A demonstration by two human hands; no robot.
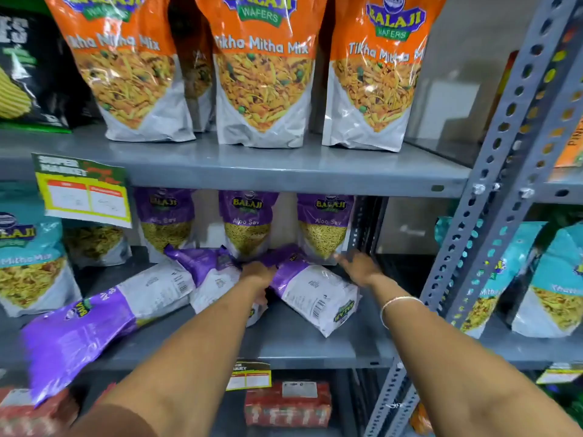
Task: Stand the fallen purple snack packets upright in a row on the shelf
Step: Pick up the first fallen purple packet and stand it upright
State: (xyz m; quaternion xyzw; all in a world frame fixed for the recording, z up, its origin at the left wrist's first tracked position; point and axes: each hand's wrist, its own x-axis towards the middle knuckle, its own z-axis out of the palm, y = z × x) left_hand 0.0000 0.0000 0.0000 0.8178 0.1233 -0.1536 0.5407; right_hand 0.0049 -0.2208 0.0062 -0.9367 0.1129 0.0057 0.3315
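Three purple Aloo Sev packets stand upright at the back of the grey middle shelf (315, 348): one on the left (164, 220), one in the middle (247, 222), one on the right (325, 227). In front of them three purple packets lie fallen: a long one at the left (94, 323) hanging over the shelf edge, a middle one (208, 272), and a right one (312, 294) lying back side up. My left hand (257, 274) rests on the purple top end of the right fallen packet, fingers curled over it. My right hand (359, 266) hovers open beside that packet, near the right upright one.
Orange Tikha Mitha Mix bags (262, 70) fill the shelf above. Teal Mitha Mix bags stand at the left (28, 263) and on the neighbouring rack at the right (555, 279). A perforated steel upright (492, 197) borders the right side. A yellow price tag (83, 197) hangs at the left.
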